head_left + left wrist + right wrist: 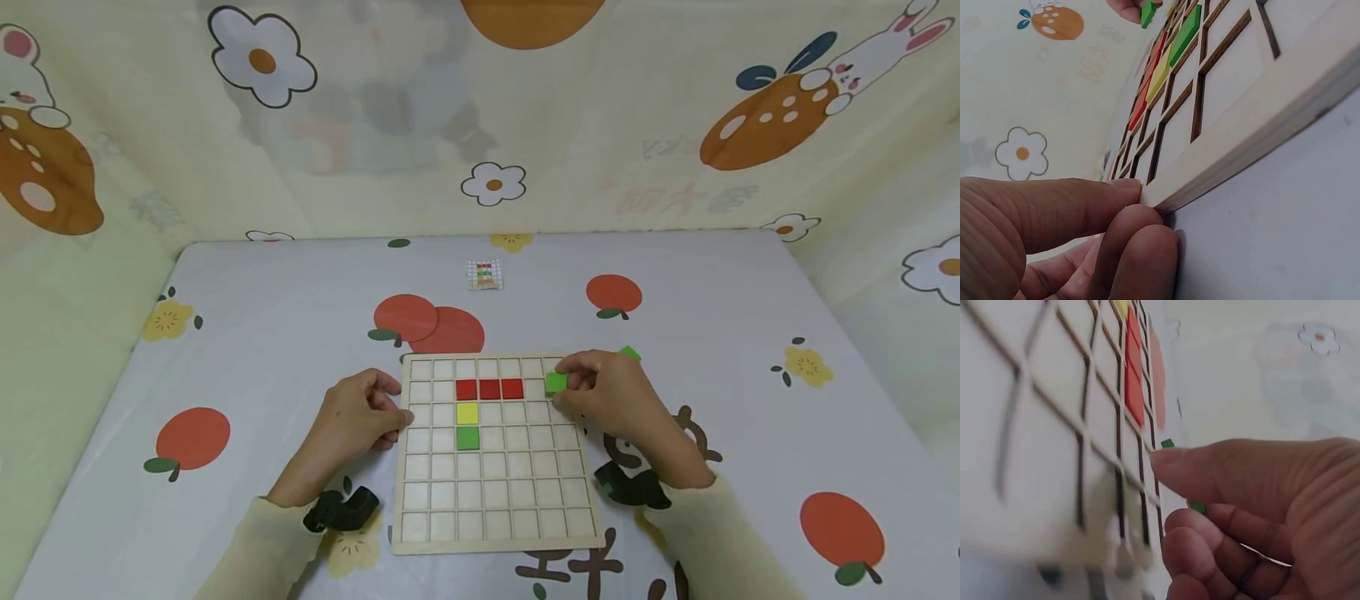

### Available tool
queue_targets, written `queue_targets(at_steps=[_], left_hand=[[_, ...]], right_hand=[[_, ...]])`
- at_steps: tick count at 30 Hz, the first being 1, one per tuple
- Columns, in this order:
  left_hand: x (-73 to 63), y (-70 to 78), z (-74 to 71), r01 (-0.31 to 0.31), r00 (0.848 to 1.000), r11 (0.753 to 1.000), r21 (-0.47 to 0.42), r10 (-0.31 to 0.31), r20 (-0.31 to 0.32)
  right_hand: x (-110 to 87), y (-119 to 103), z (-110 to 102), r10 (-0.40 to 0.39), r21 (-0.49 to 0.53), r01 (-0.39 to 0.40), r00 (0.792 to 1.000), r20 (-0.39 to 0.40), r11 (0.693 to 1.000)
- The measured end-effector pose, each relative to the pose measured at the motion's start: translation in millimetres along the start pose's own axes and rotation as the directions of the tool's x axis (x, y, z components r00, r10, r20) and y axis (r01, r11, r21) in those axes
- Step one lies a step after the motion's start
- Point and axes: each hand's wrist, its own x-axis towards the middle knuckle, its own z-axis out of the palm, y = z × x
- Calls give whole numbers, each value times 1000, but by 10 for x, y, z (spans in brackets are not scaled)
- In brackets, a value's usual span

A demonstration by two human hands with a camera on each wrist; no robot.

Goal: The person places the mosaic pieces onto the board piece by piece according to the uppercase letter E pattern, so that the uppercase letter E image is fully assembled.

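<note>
A pale wooden grid board [522, 496] lies on the table, divided into small square cells. My left hand [356, 412] pinches its left edge, thumb on top and fingers beneath. Between thumb and fingertips, my right hand [618, 396] holds a green square tile [556, 383] over the cells near the board's upper right edge. Three red tiles [489, 389] sit side by side in the second row. Below the leftmost red one come a yellow tile [467, 413] and then another green tile [468, 438]. In the left wrist view, the held tile [1147, 14] appears tilted.
Partly hidden behind my right hand, a green piece [630, 353] lies on the table. A small card [484, 274] with a coloured grid pattern lies farther back. The tablecloth [285, 333] has printed fruit and flowers, and a patterned curtain [390, 192] hangs behind.
</note>
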Motion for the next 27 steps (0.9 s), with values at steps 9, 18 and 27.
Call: queue_targets(at_steps=[9, 18, 27], left_hand=[[-3, 3, -5, 13, 1000, 1000, -6, -13, -1], [-5, 15, -2, 13, 1000, 1000, -11, -13, 4], [-1, 31, -11, 6, 1000, 1000, -6, -6, 7]], right_hand=[[-143, -226, 370, -68, 19, 67, 996, 64, 998], [-216, -335, 532, -104, 61, 97, 987, 126, 993], [-212, -329, 579, -169, 72, 161, 977, 132, 984]])
